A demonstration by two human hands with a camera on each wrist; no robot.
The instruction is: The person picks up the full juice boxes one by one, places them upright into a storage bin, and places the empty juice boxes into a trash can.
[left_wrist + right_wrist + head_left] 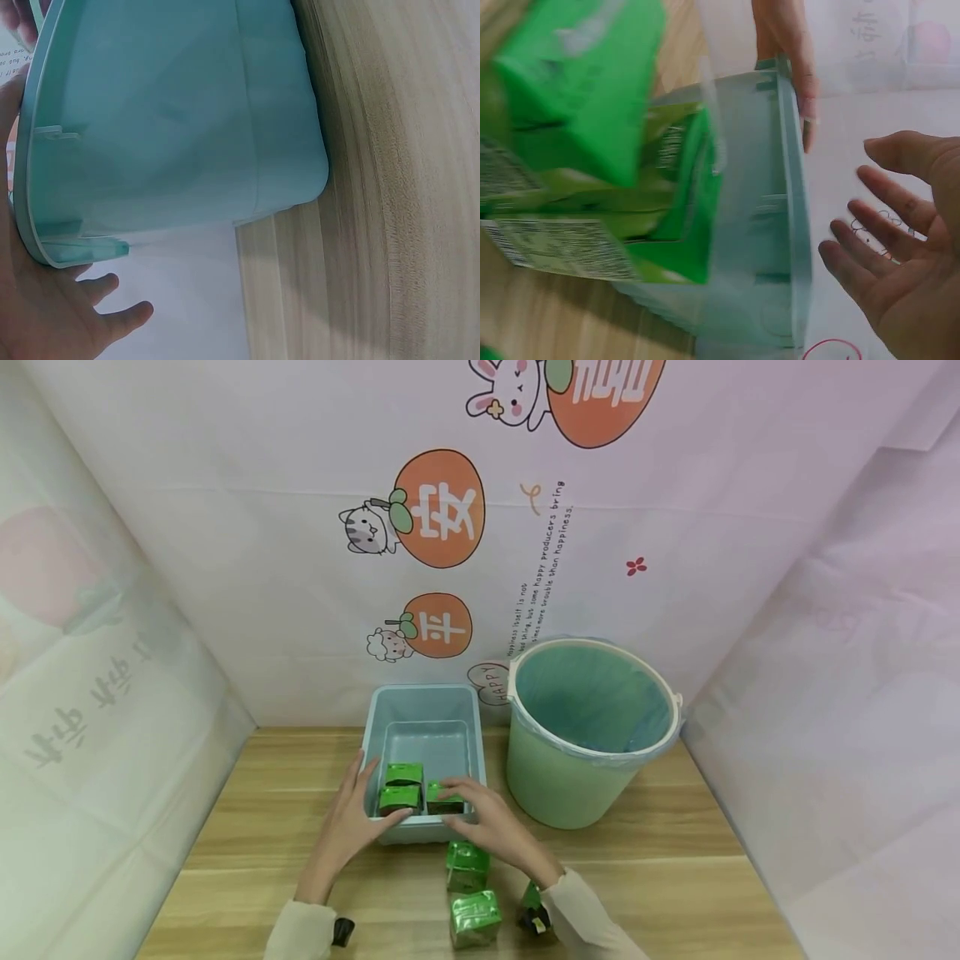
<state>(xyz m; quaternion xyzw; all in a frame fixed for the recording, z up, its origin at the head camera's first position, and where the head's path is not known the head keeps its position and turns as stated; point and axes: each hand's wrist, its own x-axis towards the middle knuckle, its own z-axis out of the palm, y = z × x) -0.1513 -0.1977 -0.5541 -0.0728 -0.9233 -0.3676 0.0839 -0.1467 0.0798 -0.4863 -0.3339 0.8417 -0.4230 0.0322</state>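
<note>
Right sleeve [588, 910]: nearest the head camera, partly hiding a dark-sided green carton [534, 912] on the wood-grain tabletop [660, 877].
Loose cartons: the front carton [475, 918] and the rear carton [468, 866] stand one behind the other, between the person and the bin's near end.
Pale-blue plastic bin [431, 743]: its long axis runs away from the person.
Cartons inside: two in a left-hand file [400, 799], and one right-hand carton [444, 799], all at the near end.
Left hand [351, 822]: fingers spread at the left wall, thumb over the near rim; no carton in its grasp.
Right hand [495, 827]: fingers wide, palm bare, fingertips pointing left over the right-hand carton; contact cannot be told.
Key relation: the right hand is nearer the loose cartons, which lie personward of its fingertips, so reaching one would likely mean drawing back.
</note>
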